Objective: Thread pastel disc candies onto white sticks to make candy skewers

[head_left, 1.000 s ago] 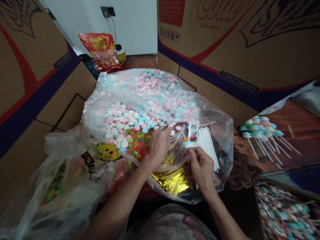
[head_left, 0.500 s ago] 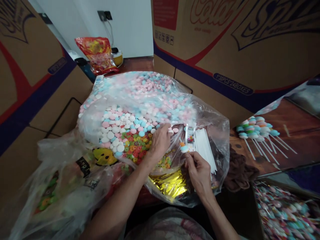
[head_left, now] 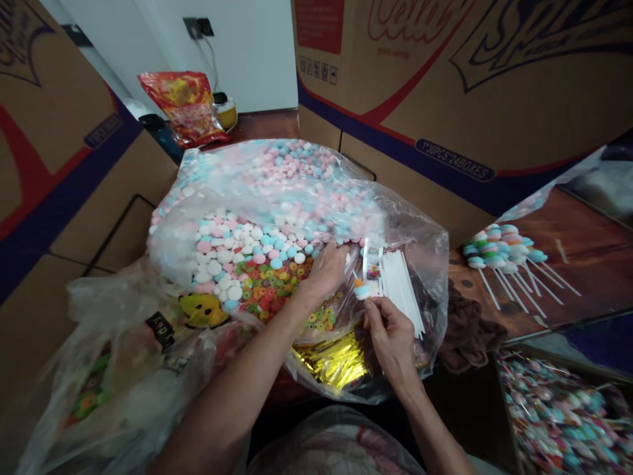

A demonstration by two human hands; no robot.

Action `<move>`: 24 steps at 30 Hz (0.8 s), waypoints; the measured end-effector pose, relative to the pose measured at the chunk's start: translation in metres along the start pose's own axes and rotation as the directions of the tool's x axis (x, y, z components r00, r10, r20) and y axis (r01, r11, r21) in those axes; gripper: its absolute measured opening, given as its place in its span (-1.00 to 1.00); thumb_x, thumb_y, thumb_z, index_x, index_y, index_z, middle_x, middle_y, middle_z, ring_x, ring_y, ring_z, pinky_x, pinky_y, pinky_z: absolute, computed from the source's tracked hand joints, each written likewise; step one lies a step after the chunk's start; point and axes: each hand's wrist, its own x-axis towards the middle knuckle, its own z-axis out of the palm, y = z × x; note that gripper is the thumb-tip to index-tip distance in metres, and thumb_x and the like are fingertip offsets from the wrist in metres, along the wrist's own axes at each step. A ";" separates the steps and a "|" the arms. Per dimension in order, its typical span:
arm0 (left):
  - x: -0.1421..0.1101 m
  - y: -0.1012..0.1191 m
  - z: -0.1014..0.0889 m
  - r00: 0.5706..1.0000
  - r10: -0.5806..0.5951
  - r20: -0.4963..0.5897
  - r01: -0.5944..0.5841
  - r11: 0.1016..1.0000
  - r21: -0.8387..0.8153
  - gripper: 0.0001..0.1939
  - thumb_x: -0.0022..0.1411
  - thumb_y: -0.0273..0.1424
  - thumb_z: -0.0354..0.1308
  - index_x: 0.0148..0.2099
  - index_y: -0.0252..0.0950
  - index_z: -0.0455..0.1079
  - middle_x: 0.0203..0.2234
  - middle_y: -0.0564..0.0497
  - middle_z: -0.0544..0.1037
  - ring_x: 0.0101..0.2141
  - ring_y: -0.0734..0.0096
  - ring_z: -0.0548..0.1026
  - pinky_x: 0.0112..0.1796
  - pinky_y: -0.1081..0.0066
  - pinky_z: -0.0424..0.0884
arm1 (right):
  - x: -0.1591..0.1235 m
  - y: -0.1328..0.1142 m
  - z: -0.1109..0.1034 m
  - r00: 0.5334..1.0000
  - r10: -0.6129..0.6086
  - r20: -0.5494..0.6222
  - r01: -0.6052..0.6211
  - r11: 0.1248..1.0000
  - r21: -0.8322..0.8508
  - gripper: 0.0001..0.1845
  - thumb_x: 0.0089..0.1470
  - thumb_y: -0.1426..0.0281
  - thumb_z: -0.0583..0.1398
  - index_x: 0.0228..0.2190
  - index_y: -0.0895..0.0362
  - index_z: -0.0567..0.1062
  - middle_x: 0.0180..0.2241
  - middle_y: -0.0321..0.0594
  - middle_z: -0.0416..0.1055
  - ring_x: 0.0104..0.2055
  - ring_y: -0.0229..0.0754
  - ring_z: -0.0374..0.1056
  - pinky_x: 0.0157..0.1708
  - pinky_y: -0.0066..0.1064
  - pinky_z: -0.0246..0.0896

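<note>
My right hand (head_left: 394, 333) pinches a candy stick (head_left: 362, 290), with blue-and-white and orange candies threaded on it and its bare tip pointing up. My left hand (head_left: 327, 269) has its fingers curled downward at the right edge of the loose candies; whatever is between the fingertips is hidden. Pink, white and blue round candies (head_left: 225, 257) lie in a big clear plastic bag (head_left: 420, 231). Colourful ring candies (head_left: 270, 287) are heaped just left of my left wrist. White sticks (head_left: 403, 290) and gold twist ties (head_left: 336, 363) lie close to my right hand.
Finished candy skewers (head_left: 504, 251) rest on the table at right, above a box of wrapped candies (head_left: 568, 415). Large cardboard boxes (head_left: 395, 152) stand behind and at left. A red candy packet (head_left: 182, 109) is at the back; a brown cloth (head_left: 467, 330) lies right of the bag.
My left hand has shifted slightly right, over where loose pink candies showed before. My right hand still holds the candy stick. The whole view has shifted a little.
</note>
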 end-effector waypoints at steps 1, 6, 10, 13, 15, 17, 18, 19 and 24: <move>-0.002 0.001 -0.001 1.000 0.001 0.002 -0.001 1.000 0.012 -0.73 0.26 -0.57 -0.03 -0.10 -0.34 0.46 -0.19 -0.21 0.45 -0.19 0.15 0.45 -0.21 0.31 0.34 | 0.000 0.000 0.000 1.000 -0.004 0.001 0.004 1.000 0.000 -0.67 0.22 0.16 0.11 -0.40 0.15 0.45 -0.61 -0.39 0.23 -0.55 -0.30 0.13 -0.52 -0.48 0.05; -0.013 0.002 -0.004 0.997 0.079 -0.012 -0.079 0.996 -0.047 -0.78 0.28 -0.56 -0.03 -0.11 -0.30 0.40 -0.22 -0.15 0.44 -0.18 0.19 0.44 -0.17 0.31 0.34 | 0.000 -0.001 0.000 1.000 -0.010 -0.005 0.010 1.000 0.002 -0.66 0.22 0.15 0.11 -0.42 0.14 0.43 -0.61 -0.39 0.22 -0.55 -0.29 0.12 -0.53 -0.48 0.03; -0.018 0.000 -0.006 0.995 0.093 -0.032 -0.095 0.992 -0.081 -0.80 0.27 -0.57 -0.03 -0.16 -0.30 0.39 -0.25 -0.14 0.46 -0.19 0.19 0.44 -0.17 0.31 0.35 | -0.001 -0.003 0.000 1.000 -0.008 0.003 0.008 1.000 -0.008 -0.67 0.22 0.16 0.11 -0.42 0.14 0.43 -0.61 -0.40 0.21 -0.55 -0.29 0.12 -0.52 -0.48 0.03; -0.019 -0.001 -0.006 0.994 0.052 -0.097 -0.067 0.985 -0.156 -0.81 0.23 -0.57 -0.01 -0.19 -0.29 0.40 -0.27 -0.12 0.49 -0.19 0.22 0.44 -0.16 0.30 0.36 | -0.001 -0.003 -0.001 1.000 -0.012 0.015 0.012 1.000 -0.019 -0.67 0.22 0.16 0.11 -0.42 0.14 0.43 -0.61 -0.40 0.21 -0.56 -0.29 0.12 -0.53 -0.48 0.03; -0.021 -0.002 -0.004 0.986 -0.012 -0.168 -0.035 0.961 -0.274 -0.81 0.19 -0.55 0.04 -0.17 -0.29 0.40 -0.29 -0.08 0.51 -0.23 0.26 0.45 -0.18 0.31 0.38 | -0.001 -0.002 -0.001 1.000 -0.018 0.012 0.018 1.000 -0.020 -0.67 0.22 0.16 0.11 -0.42 0.14 0.44 -0.61 -0.39 0.22 -0.55 -0.29 0.12 -0.52 -0.48 0.04; -0.024 -0.004 -0.002 0.975 -0.095 -0.200 -0.009 0.887 -0.462 -0.80 0.15 -0.52 0.07 -0.15 -0.30 0.41 -0.32 -0.04 0.53 -0.29 0.33 0.46 -0.23 0.35 0.40 | -0.001 -0.001 -0.002 1.000 -0.021 0.006 0.021 1.000 -0.016 -0.67 0.22 0.16 0.11 -0.42 0.14 0.44 -0.61 -0.40 0.21 -0.55 -0.29 0.12 -0.52 -0.48 0.04; -0.027 -0.005 -0.001 0.975 -0.133 -0.180 0.006 0.819 -0.573 -0.79 0.13 -0.51 0.09 -0.16 -0.31 0.42 -0.34 -0.01 0.54 -0.33 0.37 0.47 -0.26 0.38 0.41 | -0.001 -0.001 -0.002 1.000 -0.021 0.006 0.021 1.000 -0.012 -0.68 0.22 0.16 0.11 -0.41 0.14 0.44 -0.61 -0.40 0.21 -0.55 -0.29 0.12 -0.52 -0.48 0.04; -0.031 -0.005 0.000 0.976 -0.168 -0.137 0.030 0.730 -0.683 -0.79 0.10 -0.50 0.11 -0.17 -0.32 0.44 -0.37 0.01 0.54 -0.36 0.40 0.48 -0.28 0.41 0.42 | -0.001 -0.001 -0.003 1.000 -0.023 0.010 0.023 1.000 -0.009 -0.68 0.23 0.17 0.11 -0.41 0.14 0.44 -0.61 -0.40 0.20 -0.55 -0.29 0.12 -0.52 -0.48 0.04; -0.046 -0.007 0.000 0.943 -0.329 0.043 0.159 0.336 -0.928 -0.74 -0.04 -0.48 0.23 -0.21 -0.37 0.49 -0.44 0.02 0.57 -0.39 0.42 0.52 -0.33 0.47 0.45 | -0.002 -0.009 -0.002 0.994 -0.070 0.082 0.072 0.997 -0.023 -0.69 0.22 0.19 0.10 -0.43 0.14 0.45 -0.60 -0.38 0.24 -0.54 -0.29 0.15 -0.52 -0.49 0.07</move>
